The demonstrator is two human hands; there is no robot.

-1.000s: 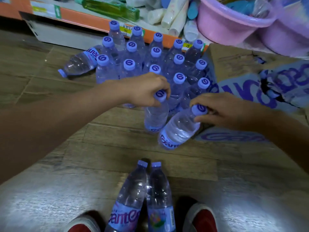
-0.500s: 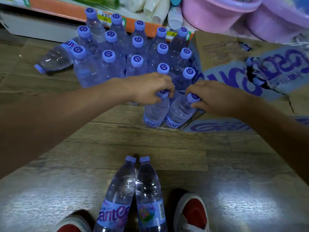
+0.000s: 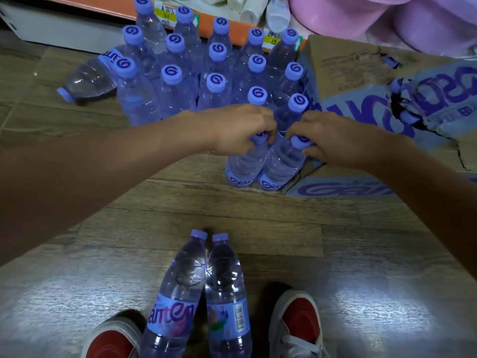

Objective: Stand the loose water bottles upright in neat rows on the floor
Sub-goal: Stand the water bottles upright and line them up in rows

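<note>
**Two bottles going down at the front of a tight block**

Far left, one bottle [image 3: 87,80] lies on its side on the floor [image 3: 180,202], its base against the standing block [image 3: 206,71]; it could roll if the block is knocked.

The left hand [image 3: 240,130] pinches the cap of the left front bottle [image 3: 245,161], fingers curled over the top. Just beside it, the right hand [image 3: 333,138] grips the cap of the right front bottle [image 3: 281,164]. Both bottles look upright, bases on the floor and touching. Held only by the cap, either could tip on release and push the packed rows behind over like skittles. The right one sits against the torn carton [image 3: 361,99]; its flap could leave that bottle leaning.

Near the shoes [image 3: 296,324], two more bottles [image 3: 196,293] lie side by side, easy to kick away with a shifted foot.

Writing: the lying bottles' labels read partly "anten", with a barcode on the right one; caps carry a swirl logo. The shelf tag [image 3: 272,40] reads "13". The carton's large purple letters are cut off.
</note>
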